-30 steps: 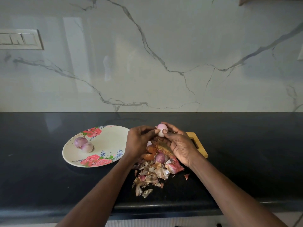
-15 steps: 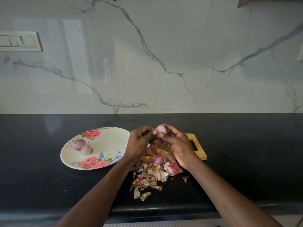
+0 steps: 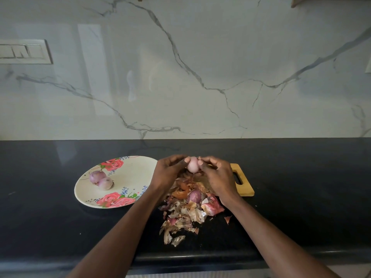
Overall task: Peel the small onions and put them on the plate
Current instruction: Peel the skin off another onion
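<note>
Nearest me, a heap of dry papery brown and pink onion skins (image 3: 185, 215) on the black stone counter (image 3: 301, 207), one unpeeled purple onion (image 3: 194, 196) lying in it. Above the heap, my left hand (image 3: 167, 173) and right hand (image 3: 217, 177) both pinch the small pale pink peeled onion (image 3: 193, 165) at the fingertips. Step: stripping the last skin, I judge. Next: carry it left to the floral cream plate (image 3: 130, 173), beside two peeled onions (image 3: 101, 179). Behind my right hand, a wooden cutting board (image 3: 244, 184).
</note>
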### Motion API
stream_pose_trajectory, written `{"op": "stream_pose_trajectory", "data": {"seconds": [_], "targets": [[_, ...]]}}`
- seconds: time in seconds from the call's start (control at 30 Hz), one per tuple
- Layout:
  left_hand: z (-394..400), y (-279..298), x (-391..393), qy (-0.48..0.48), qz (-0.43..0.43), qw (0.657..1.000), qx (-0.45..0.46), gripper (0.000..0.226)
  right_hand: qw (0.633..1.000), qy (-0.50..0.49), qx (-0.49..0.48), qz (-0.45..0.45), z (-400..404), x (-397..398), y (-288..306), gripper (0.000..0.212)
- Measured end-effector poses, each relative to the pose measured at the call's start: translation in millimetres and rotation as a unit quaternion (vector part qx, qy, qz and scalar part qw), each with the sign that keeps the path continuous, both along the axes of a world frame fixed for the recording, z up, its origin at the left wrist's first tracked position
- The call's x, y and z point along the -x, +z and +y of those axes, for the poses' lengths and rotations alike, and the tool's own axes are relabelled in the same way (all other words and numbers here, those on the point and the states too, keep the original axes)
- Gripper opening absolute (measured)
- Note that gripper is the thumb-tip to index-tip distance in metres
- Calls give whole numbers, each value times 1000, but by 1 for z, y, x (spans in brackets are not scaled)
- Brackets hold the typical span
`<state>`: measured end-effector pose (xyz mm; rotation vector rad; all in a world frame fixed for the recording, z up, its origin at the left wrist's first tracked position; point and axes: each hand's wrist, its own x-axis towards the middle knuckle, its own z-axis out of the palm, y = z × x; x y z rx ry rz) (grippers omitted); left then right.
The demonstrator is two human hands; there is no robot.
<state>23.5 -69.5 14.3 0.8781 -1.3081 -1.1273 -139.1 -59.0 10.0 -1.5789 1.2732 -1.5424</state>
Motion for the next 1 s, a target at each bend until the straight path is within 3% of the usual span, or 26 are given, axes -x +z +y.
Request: {"op": "stream_pose_trajectory", "data": {"seconds": [0.1,0.23,0.33,0.47,0.67,0.8,0.87,1.0], "targets": [[2,1,1,-15,0,1000,1,22,999,-26,3,-25,-1,2,0,8],[5,0,7,-37,2,999,19,22,998,-59,18,-21,0,2,2,17],[1,1,6,-24,46,999,19,19,996,-73,18,-37,0,3,4,15],[-3,5,1,4,87,996,-1,33,997,-72,32,-10,0,3,2,12],[5,7,1,-77,-20,997,7,45,993,-78,88,30,4,3,1,12],[7,3,6,-77,-60,995,35,38,991,-80,80,65,5,0,-1,13],[5,1,5,-65,-56,996,41,39,997,-66,43,9,1,0,-2,15],[3,-1,3,-62,-32,997,39,39,980,-1,-21,-200,5,5,10,26]]}}
